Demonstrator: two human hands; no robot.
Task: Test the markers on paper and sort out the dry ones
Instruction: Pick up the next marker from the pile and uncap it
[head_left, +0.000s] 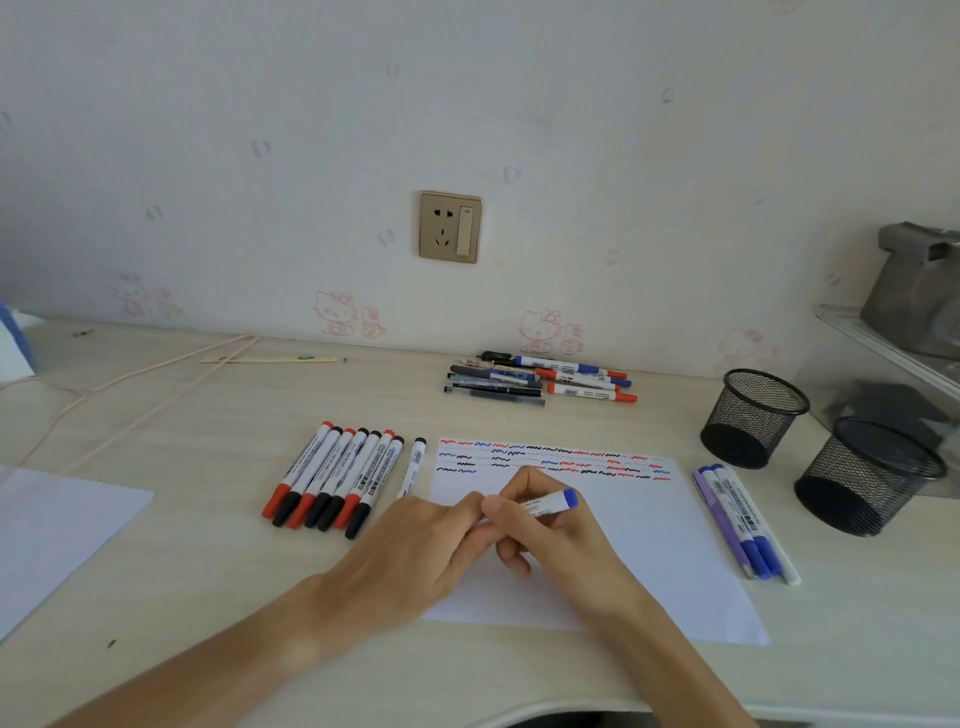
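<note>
- Both hands are over the test paper (649, 545), meeting on one blue marker (553, 503); its blue end points right, its white barrel runs back into the fingers
- Right hand (540, 525) has fingers and thumb curled round the barrel, a firm grip; left hand (421, 551) pinches the marker's near end with its fingertips; the tip and cap are hidden between the hands, so capped or uncapped, I cannot tell
- Up top on the paper, rows of squiggles (550, 460) in red, blue and black; the lower part of the sheet is bare
- Left of the paper, a tidy row of red and black markers (332, 478) lies side by side on the desk (208, 415); one lone black-capped marker (413, 467) sits just beside the paper's left edge
- Right of the paper, a small group of blue and purple markers (737, 519), touching one another
- Further back near the wall, a loose pile of pens and markers (540, 379)
- Far right, two black mesh pen cups (810, 441) stand close together; a second sheet (57, 530) lies at the left edge
</note>
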